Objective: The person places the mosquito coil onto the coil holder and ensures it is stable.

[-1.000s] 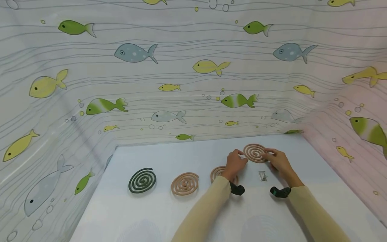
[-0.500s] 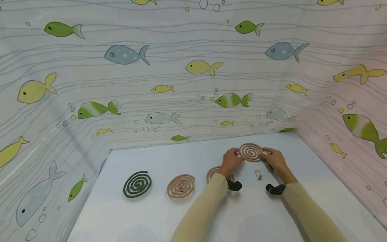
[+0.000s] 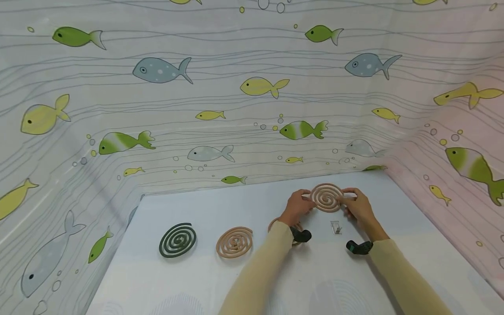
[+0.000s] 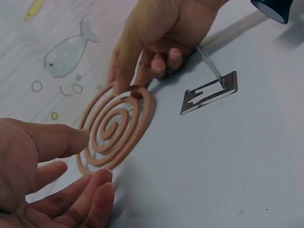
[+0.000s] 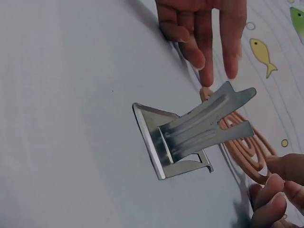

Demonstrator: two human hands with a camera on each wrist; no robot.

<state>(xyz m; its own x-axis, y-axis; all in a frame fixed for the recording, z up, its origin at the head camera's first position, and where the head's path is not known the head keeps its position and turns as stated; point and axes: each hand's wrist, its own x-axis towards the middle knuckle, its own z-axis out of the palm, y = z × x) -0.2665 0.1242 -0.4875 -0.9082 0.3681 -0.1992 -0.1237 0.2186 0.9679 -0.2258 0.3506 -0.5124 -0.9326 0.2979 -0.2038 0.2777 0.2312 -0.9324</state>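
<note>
White surface (image 3: 244, 280) fills the lower frame, backed by a fish-print curtain (image 3: 220, 87). Right of centre, both hands hold a pink coil (image 3: 326, 197) tilted up off the surface: left hand (image 3: 297, 206) pinches its left rim, right hand (image 3: 357, 208) its right rim. Directly below the coil, nearer the right grip, stands a small metal stand (image 3: 335, 227), prong upward.

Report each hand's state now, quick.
Left hand: pinching the left edge of the pink spiral coil.
Right hand: pinching the same coil's right edge, beside the metal stand.
</note>
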